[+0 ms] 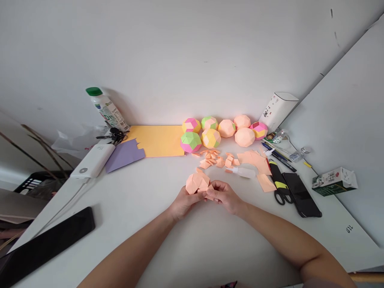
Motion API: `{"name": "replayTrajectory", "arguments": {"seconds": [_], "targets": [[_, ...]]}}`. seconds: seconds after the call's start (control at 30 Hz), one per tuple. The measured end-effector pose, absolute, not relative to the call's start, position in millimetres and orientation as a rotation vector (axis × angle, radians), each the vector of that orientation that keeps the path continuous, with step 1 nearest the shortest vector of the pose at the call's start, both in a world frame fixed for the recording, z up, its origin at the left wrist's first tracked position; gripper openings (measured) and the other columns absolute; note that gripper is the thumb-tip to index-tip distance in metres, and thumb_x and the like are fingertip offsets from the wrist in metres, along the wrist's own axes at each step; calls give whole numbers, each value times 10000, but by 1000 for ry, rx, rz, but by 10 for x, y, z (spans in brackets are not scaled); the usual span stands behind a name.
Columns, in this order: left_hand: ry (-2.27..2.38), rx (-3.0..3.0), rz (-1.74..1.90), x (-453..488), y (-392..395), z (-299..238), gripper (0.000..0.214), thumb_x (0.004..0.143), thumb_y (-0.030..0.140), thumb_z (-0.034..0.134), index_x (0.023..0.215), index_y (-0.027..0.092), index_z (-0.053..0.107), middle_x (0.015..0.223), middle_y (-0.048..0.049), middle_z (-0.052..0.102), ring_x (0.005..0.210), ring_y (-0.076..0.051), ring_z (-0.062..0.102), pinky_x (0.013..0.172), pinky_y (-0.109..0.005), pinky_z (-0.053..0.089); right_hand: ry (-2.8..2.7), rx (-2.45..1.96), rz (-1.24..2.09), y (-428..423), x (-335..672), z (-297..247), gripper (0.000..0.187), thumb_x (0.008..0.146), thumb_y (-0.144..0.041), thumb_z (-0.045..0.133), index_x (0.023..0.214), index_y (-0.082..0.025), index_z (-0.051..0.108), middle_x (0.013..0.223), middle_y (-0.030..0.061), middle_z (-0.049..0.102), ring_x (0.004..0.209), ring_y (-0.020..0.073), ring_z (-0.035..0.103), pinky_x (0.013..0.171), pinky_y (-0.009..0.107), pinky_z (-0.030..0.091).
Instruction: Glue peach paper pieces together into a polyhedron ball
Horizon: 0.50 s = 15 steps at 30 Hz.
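Both hands, left hand and right hand, pinch a half-built peach paper ball at mid-desk, apparently open side toward the right. Behind lie loose paper pieces, a glue tube and finished balls along the desk's far edge.

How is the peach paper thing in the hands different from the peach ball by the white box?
The peach paper piece is unfinished, with loose flaps and an open side, while the peach ball is closed and round all over. The piece is held up between the left hand and right hand; the ball rests on the table, untouched. The piece looks smaller than the ball. Both are the same peach folded paper.
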<state>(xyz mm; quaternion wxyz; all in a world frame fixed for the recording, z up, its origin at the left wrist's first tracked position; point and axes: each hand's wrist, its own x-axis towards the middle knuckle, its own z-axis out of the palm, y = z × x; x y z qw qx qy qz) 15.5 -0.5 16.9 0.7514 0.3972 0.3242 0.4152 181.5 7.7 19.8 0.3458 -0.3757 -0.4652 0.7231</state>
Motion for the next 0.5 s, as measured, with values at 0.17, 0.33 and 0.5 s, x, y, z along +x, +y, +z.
{"name": "replayTrajectory", "arguments": {"seconds": [0.17,0.33,0.5], "targets": [[660,807,936,145,-14,130,196,735,277,665,892,161,656,815,-56,634,769,-196,565,701,-323,430,-1276,-987,1864,78,1826,189,256,716,-403,672,658,-195,534,502,-67,391,488,85,395,495,241,332],[696,647,975,140,-10,89,199,764,337,622,770,140,651,752,-62,620,738,-196,572,706,-327,438,-1361,-999,1825,74,1835,148,244,709,-334,673,619,-182,505,581,-55,405,512,71,332,484,226,255],[680,595,971,127,11,105,207,743,296,637,611,141,599,605,-18,533,599,-135,501,611,-279,416,-1487,-979,1854,45,1832,129,231,704,-314,658,608,-175,501,640,-30,448,574,92,378,528,243,292]]}}
